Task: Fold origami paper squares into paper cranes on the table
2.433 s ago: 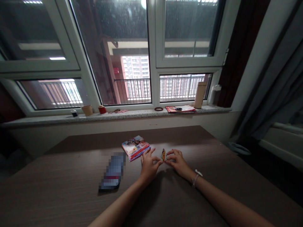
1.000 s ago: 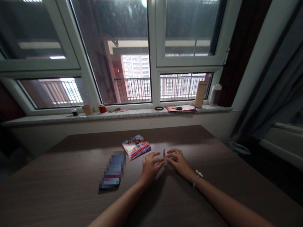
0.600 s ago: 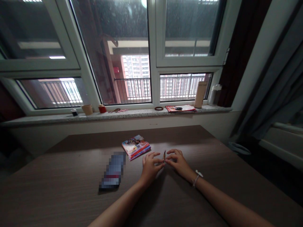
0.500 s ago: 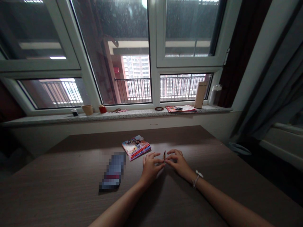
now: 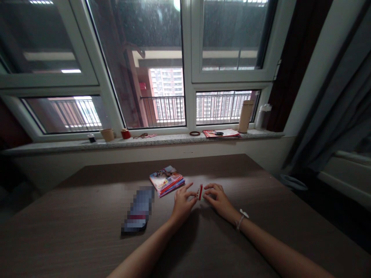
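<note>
My left hand point(image 5: 182, 202) and my right hand point(image 5: 218, 200) meet over the brown wooden table point(image 5: 87, 239). Between their fingertips stands a small folded piece of coloured paper point(image 5: 199, 192), red on the side that shows. Both hands pinch it, thumbs and forefingers closed on it, the other fingers spread. A white band sits on my right wrist. Just left of my left hand lies a stack of colourful paper sheets point(image 5: 166, 180).
A blurred dark flat object point(image 5: 138, 210) lies on the table further left. The stone window sill point(image 5: 58, 146) holds small cups point(image 5: 107, 134), a red booklet point(image 5: 222, 133), a tall beige tumbler point(image 5: 244, 116) and a jar point(image 5: 262, 116). A grey curtain point(image 5: 333, 116) hangs at the right.
The small folded paper has turned between my fingers: it showed a patterned face, then a thin edge, and now a red side. Both hands stayed in place.
</note>
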Tool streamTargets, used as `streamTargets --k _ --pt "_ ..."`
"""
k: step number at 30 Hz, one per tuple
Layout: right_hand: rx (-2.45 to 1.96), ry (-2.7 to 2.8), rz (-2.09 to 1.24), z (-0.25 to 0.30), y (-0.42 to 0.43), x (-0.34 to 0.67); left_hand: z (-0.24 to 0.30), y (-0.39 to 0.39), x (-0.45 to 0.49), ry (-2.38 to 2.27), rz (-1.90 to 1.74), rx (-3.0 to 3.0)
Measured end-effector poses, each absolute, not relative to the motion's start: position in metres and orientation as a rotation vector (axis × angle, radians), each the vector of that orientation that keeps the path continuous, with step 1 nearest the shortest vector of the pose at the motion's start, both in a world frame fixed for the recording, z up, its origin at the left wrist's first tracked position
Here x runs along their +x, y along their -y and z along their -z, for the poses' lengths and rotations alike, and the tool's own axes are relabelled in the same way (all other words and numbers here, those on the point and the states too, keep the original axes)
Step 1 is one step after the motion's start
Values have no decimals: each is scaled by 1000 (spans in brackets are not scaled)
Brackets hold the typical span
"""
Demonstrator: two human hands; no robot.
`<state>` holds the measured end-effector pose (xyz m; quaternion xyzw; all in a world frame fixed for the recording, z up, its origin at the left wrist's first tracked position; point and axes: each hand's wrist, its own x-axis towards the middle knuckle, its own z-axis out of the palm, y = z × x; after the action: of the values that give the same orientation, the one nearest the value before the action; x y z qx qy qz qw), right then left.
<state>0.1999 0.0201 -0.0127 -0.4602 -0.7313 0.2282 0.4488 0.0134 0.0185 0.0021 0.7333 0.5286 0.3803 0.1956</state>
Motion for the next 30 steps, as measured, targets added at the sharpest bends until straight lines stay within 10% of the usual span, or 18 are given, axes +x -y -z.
streamTargets --k 30 --pt "-1138 1815 -577 8 -18 199 4 -21 13 -1468 -1195 1964"
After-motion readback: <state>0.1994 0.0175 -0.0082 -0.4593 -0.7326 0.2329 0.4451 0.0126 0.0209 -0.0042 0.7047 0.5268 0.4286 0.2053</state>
